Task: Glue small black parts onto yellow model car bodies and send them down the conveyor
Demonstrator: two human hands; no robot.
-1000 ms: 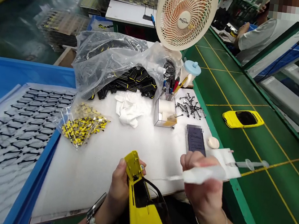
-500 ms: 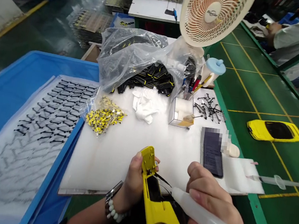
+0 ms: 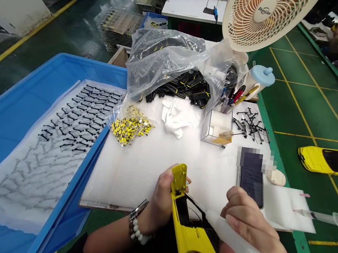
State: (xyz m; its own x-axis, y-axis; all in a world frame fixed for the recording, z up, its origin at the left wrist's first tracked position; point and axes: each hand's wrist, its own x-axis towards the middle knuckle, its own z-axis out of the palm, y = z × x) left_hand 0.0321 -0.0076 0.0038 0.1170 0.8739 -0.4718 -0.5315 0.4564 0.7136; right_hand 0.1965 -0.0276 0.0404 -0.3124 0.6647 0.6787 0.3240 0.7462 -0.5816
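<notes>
Yellow model-car body (image 3: 189,239): held tilted over the near edge of the white tabletop (image 3: 138,176), raised end panel uppermost. Left hand (image 3: 162,193): fingers closed on that panel, some fingertips showing past its far side. Right hand (image 3: 257,236): fingers wrapped around a translucent squeeze bottle (image 3: 239,242).

Change noted: a second ago the bottle was held nearly crosswise above the tabletop, beside the body; it now slants, nozzle end at the body's window opening, by a thin black strip. Contact cannot be confirmed. Judgement: the work has passed from bringing the bottle over to using it at the opening; no discharge can be made out.

Surroundings: bagged yellow-and-black parts (image 3: 130,126) farther back, smartphone (image 3: 251,179) and syringe (image 3: 321,217) to the right.
</notes>
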